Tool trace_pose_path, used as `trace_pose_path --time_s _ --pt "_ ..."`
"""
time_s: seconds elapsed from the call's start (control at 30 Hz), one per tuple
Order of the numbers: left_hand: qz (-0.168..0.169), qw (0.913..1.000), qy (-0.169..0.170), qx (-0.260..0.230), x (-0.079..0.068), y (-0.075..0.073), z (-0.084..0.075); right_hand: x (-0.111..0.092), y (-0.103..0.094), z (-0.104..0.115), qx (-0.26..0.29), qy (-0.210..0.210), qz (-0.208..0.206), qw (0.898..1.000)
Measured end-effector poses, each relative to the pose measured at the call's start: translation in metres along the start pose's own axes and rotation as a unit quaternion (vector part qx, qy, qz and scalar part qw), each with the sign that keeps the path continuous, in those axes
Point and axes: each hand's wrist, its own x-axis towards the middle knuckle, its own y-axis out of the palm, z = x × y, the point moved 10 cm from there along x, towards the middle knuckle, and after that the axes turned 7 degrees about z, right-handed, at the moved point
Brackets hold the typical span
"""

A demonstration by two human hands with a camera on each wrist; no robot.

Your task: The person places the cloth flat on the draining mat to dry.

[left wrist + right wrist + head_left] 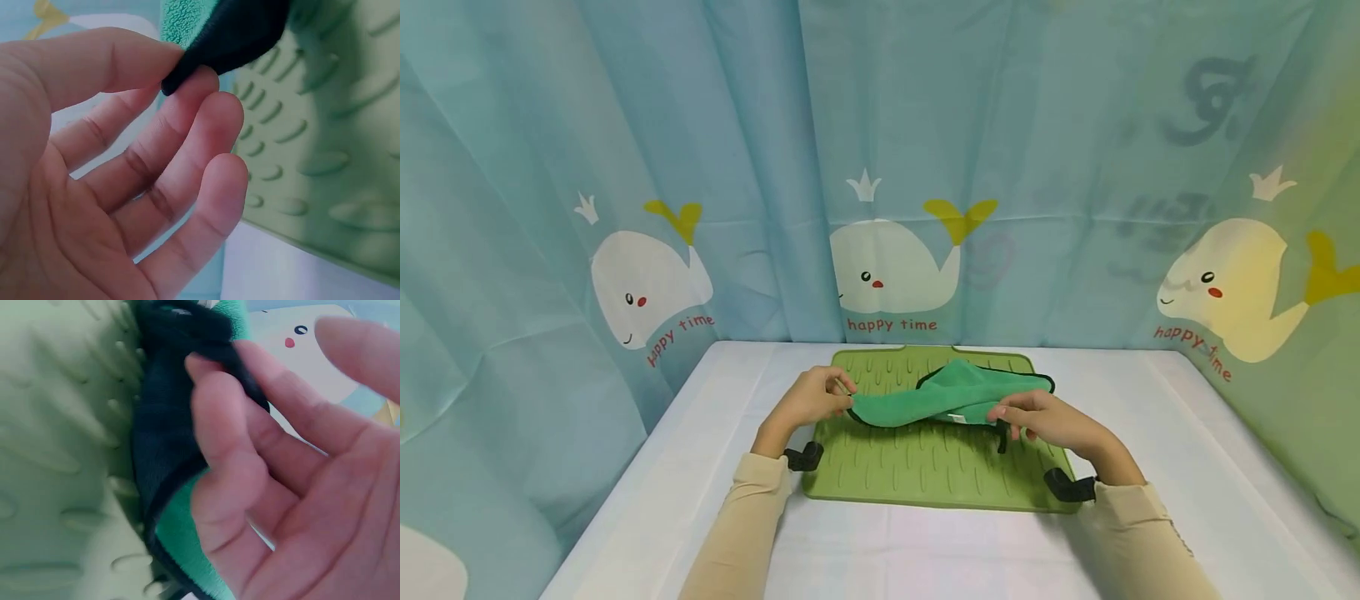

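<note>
A green towel with black trim is held up over a green ribbed mat, folded over on itself toward the right. My left hand pinches its black-edged left corner between thumb and index finger; the other fingers fan out loosely in the left wrist view. On the other side my right hand holds the towel's dark lower edge. In the right wrist view the fingers bend around that edge while the thumb stands apart. A short black strap hangs beside these fingers, and a white label shows nearby.
The mat lies on a white-covered table. Behind it hangs a blue curtain printed with whales, reaching around both sides. Black wrist-camera mounts sit at both wrists, low over the mat's side edges.
</note>
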Motion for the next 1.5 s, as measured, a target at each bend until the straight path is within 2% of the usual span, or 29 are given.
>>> trace_pose_path --time_s 0.2,0.33,0.43,0.53,0.67,0.87,1.13,1.3,1.5 --pt "0.026 0.9991 -0.001 -0.034 -0.004 0.002 -0.008 -0.019 -0.004 -0.014 0.009 0.021 -0.011 1.000" --pt "0.066 0.9969 -0.022 -0.038 -0.008 0.010 -0.008 -0.028 -0.001 -0.018 0.011 0.023 0.005 1.000" --pt "0.117 0.9923 -0.024 -0.033 -0.011 0.025 -0.009 -0.036 0.001 -0.021 0.007 0.019 0.020 1.000" --pt "0.177 0.9839 -0.006 -0.022 -0.014 0.046 -0.012 -0.045 0.003 -0.027 0.003 0.020 0.038 0.999" --pt "0.222 0.9748 0.018 0.017 -0.021 0.069 -0.016 -0.055 0.010 -0.034 0.007 0.018 0.067 0.998" --pt "0.222 0.9711 0.051 0.072 -0.037 0.083 -0.022 -0.062 0.022 -0.039 0.012 0.010 0.087 0.996" --pt "0.190 0.9773 0.046 0.080 -0.047 0.083 -0.013 -0.064 0.027 -0.036 0.010 0.004 0.092 0.996" --pt "0.184 0.9786 0.052 0.077 -0.050 0.083 -0.015 -0.063 0.030 -0.034 0.008 -0.004 0.099 0.995" --pt "0.192 0.9748 0.067 0.091 -0.051 0.084 -0.018 -0.068 0.032 -0.027 -0.031 -0.004 0.119 0.992"
